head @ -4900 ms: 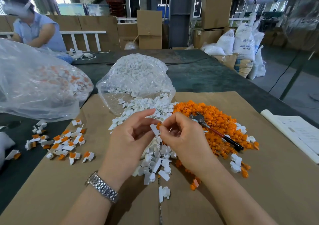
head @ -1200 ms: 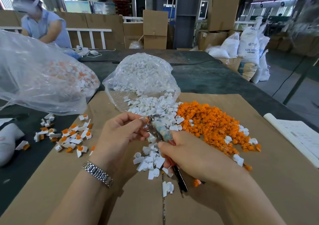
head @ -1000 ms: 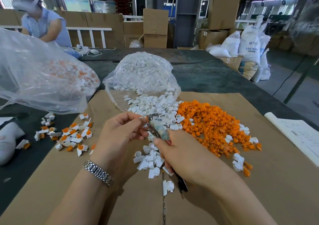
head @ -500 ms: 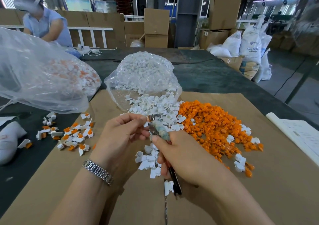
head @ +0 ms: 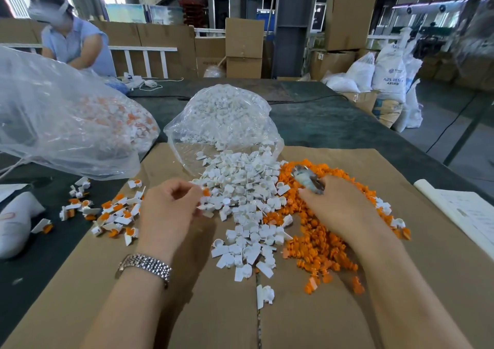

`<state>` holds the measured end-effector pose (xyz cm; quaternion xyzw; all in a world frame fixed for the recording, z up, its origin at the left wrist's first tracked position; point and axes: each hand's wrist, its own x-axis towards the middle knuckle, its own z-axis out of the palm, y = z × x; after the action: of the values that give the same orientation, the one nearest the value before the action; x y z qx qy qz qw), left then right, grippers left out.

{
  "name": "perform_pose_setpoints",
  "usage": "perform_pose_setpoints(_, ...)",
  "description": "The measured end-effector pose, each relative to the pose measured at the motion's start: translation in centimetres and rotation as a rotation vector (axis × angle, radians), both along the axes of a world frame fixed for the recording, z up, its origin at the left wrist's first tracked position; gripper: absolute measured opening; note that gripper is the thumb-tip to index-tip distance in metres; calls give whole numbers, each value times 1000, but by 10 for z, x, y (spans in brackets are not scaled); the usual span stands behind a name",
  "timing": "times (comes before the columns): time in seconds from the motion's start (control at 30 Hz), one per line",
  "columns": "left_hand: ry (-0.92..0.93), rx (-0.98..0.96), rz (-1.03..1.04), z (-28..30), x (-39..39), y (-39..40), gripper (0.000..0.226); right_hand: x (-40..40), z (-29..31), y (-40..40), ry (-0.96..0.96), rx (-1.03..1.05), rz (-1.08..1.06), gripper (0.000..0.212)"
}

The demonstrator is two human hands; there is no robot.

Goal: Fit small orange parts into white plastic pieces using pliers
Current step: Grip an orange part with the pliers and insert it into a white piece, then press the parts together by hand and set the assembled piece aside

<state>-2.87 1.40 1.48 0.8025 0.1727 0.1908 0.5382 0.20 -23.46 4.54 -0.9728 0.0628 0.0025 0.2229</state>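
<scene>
Your left hand (head: 171, 209) has curled fingers and pinches a white piece with an orange part (head: 205, 192) at the edge of the white pile (head: 240, 196). Your right hand (head: 339, 209) lies over the orange pile (head: 320, 244) and grips the pliers (head: 307, 179), whose blurred head points up and away from you. Both piles lie on the cardboard (head: 307, 322). Finished pieces (head: 112, 215) lie to the left

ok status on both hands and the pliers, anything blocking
Left hand pinching a white piece with orange insert. Right hand over the orange pile, gripping pliers. Nothing blocking.
</scene>
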Motion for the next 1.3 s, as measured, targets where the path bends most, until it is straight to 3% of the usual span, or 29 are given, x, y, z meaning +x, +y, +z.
perform_pose_setpoints(0.07,27,284,196,-3,2,11,17,5,-12,-3,-15,-167,-83,42)
perform_pose_setpoints(0.13,39,442,322,-5,3,19,12,6,-22,-5,-58,-260,-131,48)
perform_pose_setpoints(0.23,-13,536,274,-8,4,16,8,6,-31,-8,-94,-292,-157,58)
perform_pose_setpoints(0.33,-76,512,1,-8,4,5,6,8,-34,-9,-87,-298,-155,63)
perform_pose_setpoints(0.47,69,432,-297,-10,3,2,13,10,-37,-8,-93,-287,-142,63)
perform_pose_setpoints(0.53,96,437,-357,-11,3,3,14,9,-38,-8,-160,-258,-111,54)
perform_pose_setpoints(0.63,128,438,-419,-10,3,3,12,8,-37,-8,-266,-169,2,23)
perform_pose_setpoints(0.73,143,381,-482,-10,3,3,7,2,-38,-6,-227,-164,112,10)
perform_pose_setpoints(0.9,300,388,-687,-9,0,12,37,-3,-40,-2,-199,-318,152,14)
perform_pose_setpoints(1.13,194,530,-619,-14,2,-2,22,1,-44,5,-252,-291,182,14)
perform_pose_setpoints(1.3,89,507,-580,-22,7,-24,17,5,-45,8,-398,-187,132,23)
